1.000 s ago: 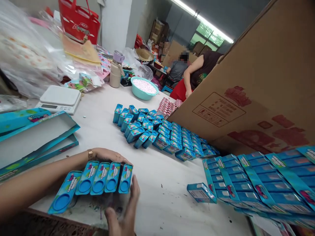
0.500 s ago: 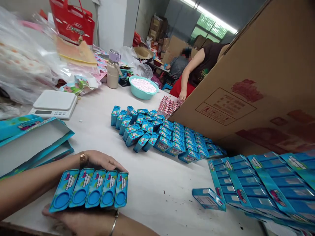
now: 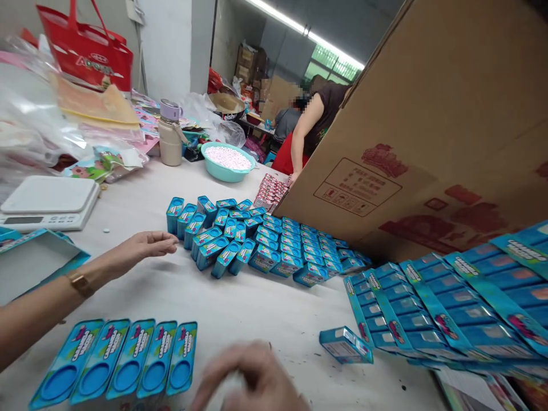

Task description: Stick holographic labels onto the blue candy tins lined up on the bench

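My left hand (image 3: 145,248) reaches over the table with its fingers stretched out and nothing in them. Its fingertips come close to a loose group of small blue candy boxes (image 3: 211,251) standing on end. Low in the view, my right hand (image 3: 252,377) is smeared by motion, and its fingers cannot be read clearly. Between my left forearm and right hand stands a row of several blue candy boxes (image 3: 132,359), side by side, with round recesses on their tops. Neither hand touches that row.
Filled blue display boxes (image 3: 440,308) stand at the right, beside a single tipped candy box (image 3: 346,344). A large carton (image 3: 385,142) leans over the right side. A white scale (image 3: 51,200), a bottle (image 3: 170,137) and a bowl of pink-white pieces (image 3: 226,162) are farther back. Another person's arm (image 3: 302,137) reaches behind the carton.
Both hands have let go of the row of candy boxes. My left hand has moved forward towards the standing group, and my right hand has moved to the right. The view has shifted rightward.
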Action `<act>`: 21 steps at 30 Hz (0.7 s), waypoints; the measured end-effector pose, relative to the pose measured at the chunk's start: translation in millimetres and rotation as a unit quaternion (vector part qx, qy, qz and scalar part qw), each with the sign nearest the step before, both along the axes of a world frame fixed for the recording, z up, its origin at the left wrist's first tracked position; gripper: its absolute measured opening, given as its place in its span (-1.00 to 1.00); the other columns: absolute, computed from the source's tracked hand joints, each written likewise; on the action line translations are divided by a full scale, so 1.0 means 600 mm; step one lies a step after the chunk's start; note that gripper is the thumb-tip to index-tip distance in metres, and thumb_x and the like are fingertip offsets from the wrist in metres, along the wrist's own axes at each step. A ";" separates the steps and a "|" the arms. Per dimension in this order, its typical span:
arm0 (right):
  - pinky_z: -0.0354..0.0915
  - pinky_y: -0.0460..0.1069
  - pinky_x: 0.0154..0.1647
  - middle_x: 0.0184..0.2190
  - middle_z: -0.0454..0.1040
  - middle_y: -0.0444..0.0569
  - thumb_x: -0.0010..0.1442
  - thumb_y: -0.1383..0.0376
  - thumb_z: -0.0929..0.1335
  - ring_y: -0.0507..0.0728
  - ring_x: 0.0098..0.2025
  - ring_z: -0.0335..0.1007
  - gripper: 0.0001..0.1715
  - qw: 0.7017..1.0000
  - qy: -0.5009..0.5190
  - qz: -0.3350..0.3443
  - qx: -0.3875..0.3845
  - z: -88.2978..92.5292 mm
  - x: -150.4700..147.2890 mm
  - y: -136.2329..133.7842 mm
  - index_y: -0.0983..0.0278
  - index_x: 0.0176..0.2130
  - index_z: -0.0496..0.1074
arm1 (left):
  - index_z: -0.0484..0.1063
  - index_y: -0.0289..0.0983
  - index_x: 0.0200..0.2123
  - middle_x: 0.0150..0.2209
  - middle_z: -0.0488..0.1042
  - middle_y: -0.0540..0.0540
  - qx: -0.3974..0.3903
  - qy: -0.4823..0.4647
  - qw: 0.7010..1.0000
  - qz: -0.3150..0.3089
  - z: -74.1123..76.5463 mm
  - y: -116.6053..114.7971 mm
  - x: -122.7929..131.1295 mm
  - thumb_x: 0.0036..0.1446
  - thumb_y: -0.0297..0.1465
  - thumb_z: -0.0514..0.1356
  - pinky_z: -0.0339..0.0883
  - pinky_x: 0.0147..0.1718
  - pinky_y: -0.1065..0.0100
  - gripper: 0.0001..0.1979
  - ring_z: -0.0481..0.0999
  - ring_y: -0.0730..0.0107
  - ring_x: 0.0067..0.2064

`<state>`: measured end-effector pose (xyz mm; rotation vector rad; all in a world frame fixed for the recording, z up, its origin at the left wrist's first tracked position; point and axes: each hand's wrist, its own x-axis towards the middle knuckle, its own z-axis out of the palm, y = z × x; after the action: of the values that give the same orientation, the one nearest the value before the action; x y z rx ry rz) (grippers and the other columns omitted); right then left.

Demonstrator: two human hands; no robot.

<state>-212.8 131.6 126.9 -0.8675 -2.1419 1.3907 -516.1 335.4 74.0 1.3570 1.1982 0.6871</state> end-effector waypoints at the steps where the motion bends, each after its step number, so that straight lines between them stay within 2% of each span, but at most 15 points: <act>1: 0.34 0.24 0.26 0.21 0.47 0.09 0.42 0.28 0.27 0.22 0.26 0.41 -0.39 0.997 -0.028 -0.068 0.034 0.000 0.034 0.028 0.08 0.40 0.19 | 0.58 -0.19 -0.10 -0.11 0.66 -0.12 0.056 0.044 0.997 0.022 0.010 -0.003 0.007 0.03 0.11 0.35 0.49 -0.07 0.28 -0.45 0.60 0.05 -0.01; 2: 0.27 0.29 0.32 0.26 0.43 0.13 0.39 0.33 0.27 0.25 0.30 0.36 -0.33 0.973 -0.094 -0.169 0.124 -0.003 0.062 0.062 0.12 0.42 0.14 | 0.55 -0.19 -0.03 -0.06 0.63 -0.16 0.124 0.093 0.988 0.027 0.020 -0.008 0.019 0.03 0.13 0.33 0.48 -0.07 0.24 -0.40 0.59 0.01 0.01; 3: 0.15 0.38 0.38 0.35 0.31 0.19 0.33 0.39 0.31 0.32 0.39 0.21 -0.21 0.935 -0.181 -0.221 0.211 -0.007 0.084 0.101 0.17 0.45 0.08 | 0.52 -0.20 0.04 0.01 0.60 -0.20 0.201 0.145 0.969 0.018 0.030 -0.013 0.036 0.04 0.14 0.31 0.46 -0.03 0.19 -0.35 0.56 -0.04 0.05; 4: -0.01 0.49 0.41 0.43 0.15 0.23 0.26 0.46 0.31 0.41 0.48 0.01 -0.12 0.893 -0.269 -0.228 0.281 -0.012 0.100 0.142 0.22 0.47 0.03 | 0.48 -0.21 0.11 0.08 0.55 -0.24 0.278 0.198 0.940 -0.001 0.041 -0.018 0.057 0.06 0.13 0.30 0.41 0.04 0.13 -0.31 0.51 -0.10 0.12; 6: -0.22 0.58 0.42 0.51 -0.07 0.17 0.21 0.57 0.27 0.44 0.55 -0.28 -0.02 0.825 -0.385 -0.156 0.383 -0.022 0.116 0.219 0.19 0.50 -0.05 | 0.40 -0.25 0.21 0.19 0.45 -0.32 0.386 0.318 0.864 -0.057 0.061 -0.021 0.105 0.07 0.05 0.32 0.29 0.17 0.02 -0.25 0.38 -0.20 0.23; 7: -0.25 0.57 0.43 0.53 -0.14 0.13 0.22 0.58 0.26 0.42 0.56 -0.35 -0.01 0.801 -0.414 -0.115 0.417 -0.026 0.119 0.253 0.17 0.50 -0.08 | 0.38 -0.29 0.22 0.20 0.43 -0.36 0.402 0.381 0.828 -0.083 0.070 -0.020 0.128 0.06 0.00 0.34 0.25 0.18 -0.03 -0.25 0.34 -0.26 0.24; 8: -0.27 0.54 0.44 0.54 -0.18 0.11 0.24 0.56 0.27 0.40 0.56 -0.38 -0.01 0.783 -0.430 -0.076 0.443 -0.028 0.119 0.283 0.16 0.51 -0.10 | 0.39 -0.34 0.21 0.17 0.43 -0.40 0.397 0.437 0.800 -0.104 0.077 -0.016 0.150 0.04 -0.07 0.35 0.26 0.15 -0.05 -0.27 0.34 -0.29 0.21; 10: -0.27 0.46 0.48 0.54 -0.20 0.10 0.28 0.46 0.33 0.37 0.56 -0.38 -0.02 0.760 -0.435 -0.012 0.482 -0.027 0.116 0.328 0.17 0.51 -0.12 | 0.43 -0.43 0.12 0.06 0.46 -0.44 0.362 0.513 0.767 -0.128 0.084 -0.006 0.183 -0.01 -0.22 0.35 0.31 0.05 -0.04 -0.36 0.40 -0.30 0.12; 13: -0.30 0.40 0.50 0.54 -0.18 0.10 0.25 0.27 0.45 0.34 0.56 -0.36 0.06 0.738 -0.413 0.080 0.528 -0.021 0.113 0.365 0.21 0.50 -0.11 | 0.47 -0.51 0.00 -0.07 0.46 -0.44 0.338 0.534 0.761 -0.145 0.082 0.010 0.207 -0.09 -0.36 0.31 0.35 -0.04 0.02 -0.45 0.44 -0.26 0.01; 16: -0.25 0.36 0.50 0.53 -0.15 0.12 0.27 0.16 0.45 0.32 0.56 -0.34 0.03 0.734 -0.383 0.134 0.544 -0.022 0.116 0.369 0.24 0.49 -0.07 | 0.44 -0.54 0.03 -0.06 0.44 -0.44 0.324 0.536 0.763 -0.158 0.078 0.015 0.206 -0.11 -0.39 0.28 0.36 -0.05 0.04 -0.42 0.44 -0.25 0.00; 18: -0.20 0.33 0.49 0.52 -0.11 0.18 0.30 0.12 0.43 0.33 0.55 -0.28 -0.02 0.745 -0.366 0.140 0.540 -0.029 0.118 0.350 0.30 0.48 -0.05 | 0.39 -0.54 0.12 -0.04 0.42 -0.41 0.316 0.528 0.769 -0.173 0.078 0.011 0.199 -0.11 -0.40 0.27 0.38 -0.04 0.08 -0.34 0.45 -0.18 0.01; 21: -0.08 0.27 0.47 0.45 0.06 0.30 0.35 0.13 0.38 0.33 0.47 -0.03 -0.08 0.776 -0.349 0.101 0.516 -0.044 0.117 0.285 0.40 0.46 -0.05 | 0.27 -0.52 0.26 0.02 0.40 -0.35 0.305 0.474 0.796 -0.222 0.080 -0.003 0.192 -0.13 -0.44 0.26 0.39 0.02 0.16 -0.19 0.47 -0.06 0.04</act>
<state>-142.6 302.7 100.4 -0.7069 -3.0219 -0.3015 -401.1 333.4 122.1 2.6156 1.3528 -0.0325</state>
